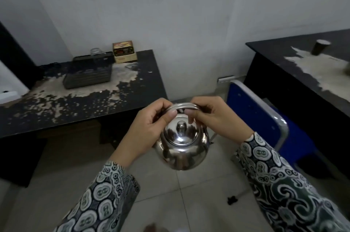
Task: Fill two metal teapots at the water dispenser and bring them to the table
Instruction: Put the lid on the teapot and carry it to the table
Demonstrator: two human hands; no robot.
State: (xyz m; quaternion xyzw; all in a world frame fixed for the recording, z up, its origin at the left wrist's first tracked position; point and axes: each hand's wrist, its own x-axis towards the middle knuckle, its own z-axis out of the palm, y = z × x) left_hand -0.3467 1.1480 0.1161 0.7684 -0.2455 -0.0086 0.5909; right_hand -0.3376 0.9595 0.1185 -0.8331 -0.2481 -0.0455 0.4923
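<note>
Head view: both hands hold one teapot [181, 146] in the air over the floor, between two benches. The left hand [149, 127] and right hand [214, 114] each curl round its hoop handle [182, 107]; lid on. This looks like the carrying step; next, set it upright on a bench [132, 87]. The box [124, 51] has print, too blurred to read.

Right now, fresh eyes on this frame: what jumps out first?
The shiny metal teapot, lid on, held in mid-air at centre over the tiled floor, with the left hand and right hand both curled round its looped handle. Next, the black table at left with its badly peeling top, carrying a dark basket and a small box. A blue chair stands at right.
</note>
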